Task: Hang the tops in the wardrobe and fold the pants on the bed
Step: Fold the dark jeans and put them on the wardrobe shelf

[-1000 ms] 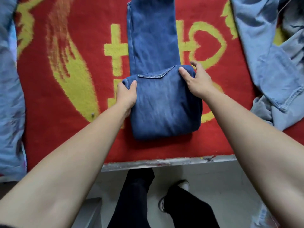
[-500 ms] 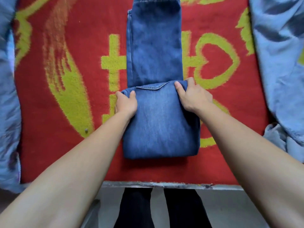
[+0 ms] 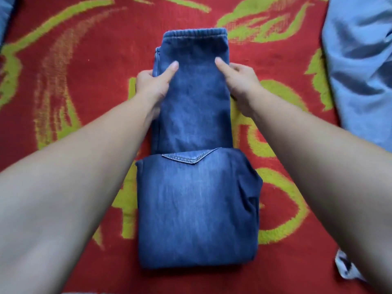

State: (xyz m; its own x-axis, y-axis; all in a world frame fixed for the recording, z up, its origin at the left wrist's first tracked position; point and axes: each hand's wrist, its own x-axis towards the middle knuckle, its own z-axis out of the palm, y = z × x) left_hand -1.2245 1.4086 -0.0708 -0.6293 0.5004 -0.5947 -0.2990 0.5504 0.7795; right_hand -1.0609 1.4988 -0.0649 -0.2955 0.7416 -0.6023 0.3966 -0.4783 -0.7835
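Pants (image 3: 196, 204) are lying half folded, left hand (image 3: 151, 82) and right hand (image 3: 240, 79) pinching opposite edges near the waistband (image 3: 194, 33); lifting both evenly is looking key to squareness.

Both forearms reach toward 12 o'clock; the left grip (image 3: 153, 82) and right grip (image 3: 240, 81) each pinch the jeans' (image 3: 195, 109) side edges, thumbs on top.

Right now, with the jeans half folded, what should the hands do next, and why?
Probably lift the far end and fold it back over the near fold. The left hand and right hand each pinch a side edge of the jeans near the waistband, and that far stretch lies flat and unfolded.
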